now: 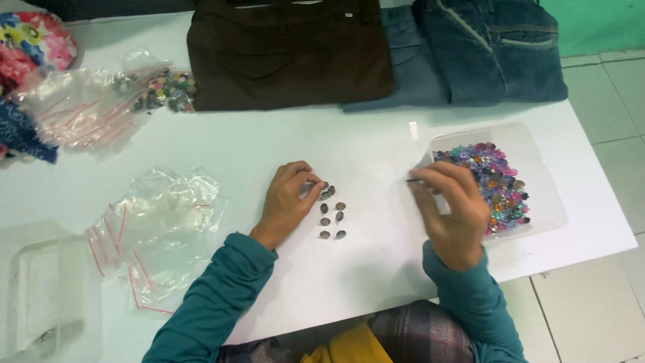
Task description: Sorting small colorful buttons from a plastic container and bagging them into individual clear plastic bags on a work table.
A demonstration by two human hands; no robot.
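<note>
My left hand [287, 202] rests on the white table [242, 144], fingers curled, its fingertips pinching a small dark gem at the top of two short rows of dark oval gems [332, 214]. My right hand [455, 208] hovers at the left edge of a clear plastic tray [541, 168] filled with many small multicoloured gems [494, 185]. Its thumb and fingers pinch a thin dark tool [411, 180] that points left. Both arms wear teal sleeves.
Empty clear zip bags [158, 228] lie at the left, more bags with mixed gems [158, 91] at the back left. Folded brown trousers [289, 54] and blue jeans [490, 50] lie along the far edge. A clear lid [47, 296] sits near left. The table's right edge meets a tiled floor.
</note>
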